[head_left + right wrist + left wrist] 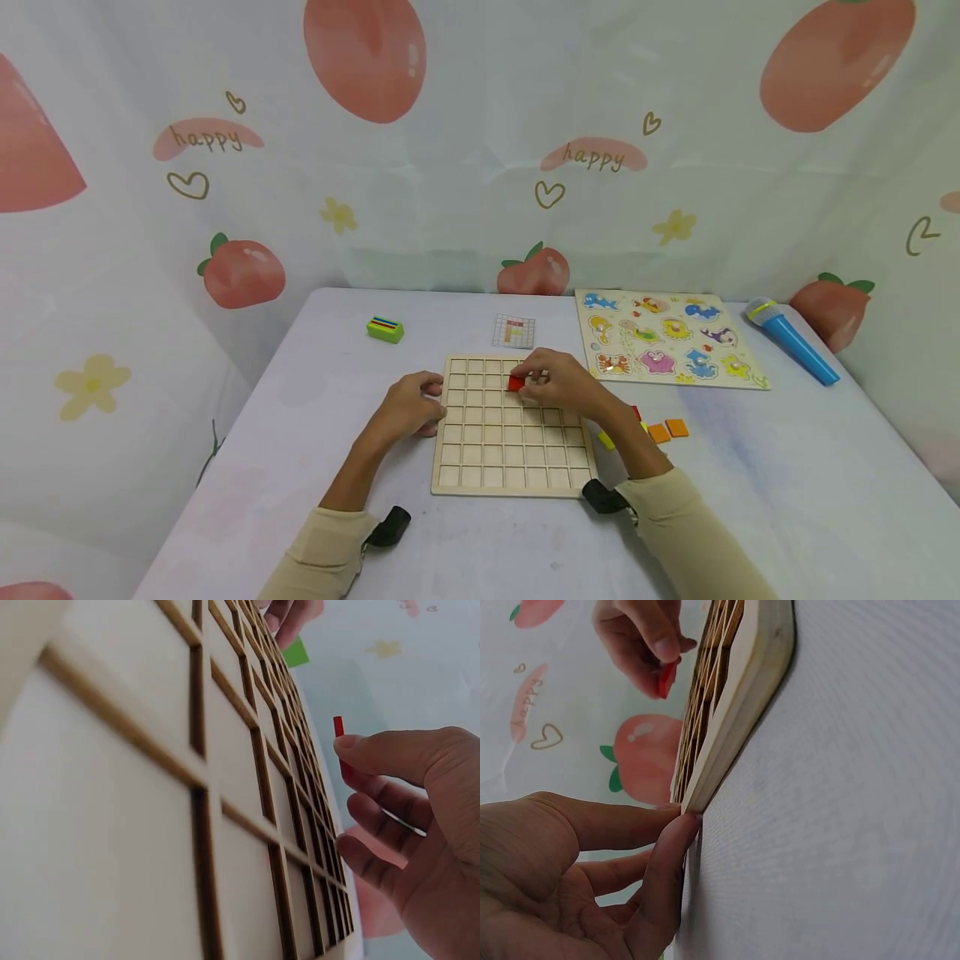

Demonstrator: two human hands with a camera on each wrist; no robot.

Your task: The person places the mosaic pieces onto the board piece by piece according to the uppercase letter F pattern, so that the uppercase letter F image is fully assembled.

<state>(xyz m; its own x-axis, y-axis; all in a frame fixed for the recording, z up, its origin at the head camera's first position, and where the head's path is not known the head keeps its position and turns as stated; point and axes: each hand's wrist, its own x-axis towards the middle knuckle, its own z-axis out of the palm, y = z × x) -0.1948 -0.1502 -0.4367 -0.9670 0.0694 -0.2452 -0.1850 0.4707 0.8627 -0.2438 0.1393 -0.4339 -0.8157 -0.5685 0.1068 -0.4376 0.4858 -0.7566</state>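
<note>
Red tile [516, 382] sits pinched in our right hand [558, 385], held over the upper rows of the wooden grid board [510, 450], which lies near the front edge of the bench [750, 500]. Our left hand [408, 408] presses its fingertips against the board's left edge, gripping nothing. Right of the board lie loose orange tiles [667, 430]. Toward the far edge we see a green block [385, 329], a pattern card [513, 331], an animal puzzle [667, 337] and a blue microphone [789, 338].
</note>
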